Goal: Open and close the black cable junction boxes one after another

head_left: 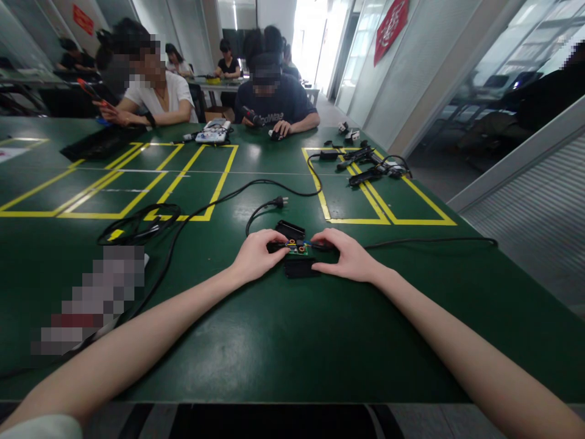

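A small green circuit board [297,247] with coloured parts lies on the green table [283,341] between my two hands. My left hand [256,255] pinches its left end with curled fingers. My right hand [348,255] pinches the right end, where a black cable [429,241] leads off to the right. One black plastic case half [290,230] lies just behind the board, another [300,268] just in front of it. A black cord with a plug [280,202] lies behind the case half.
Yellow tape rectangles [379,207] mark the table. A coil of black cable [137,227] lies at left, black tools [368,166] at back right, a white device [214,132] at the far side. Two people [274,100] sit across the table, others behind them.
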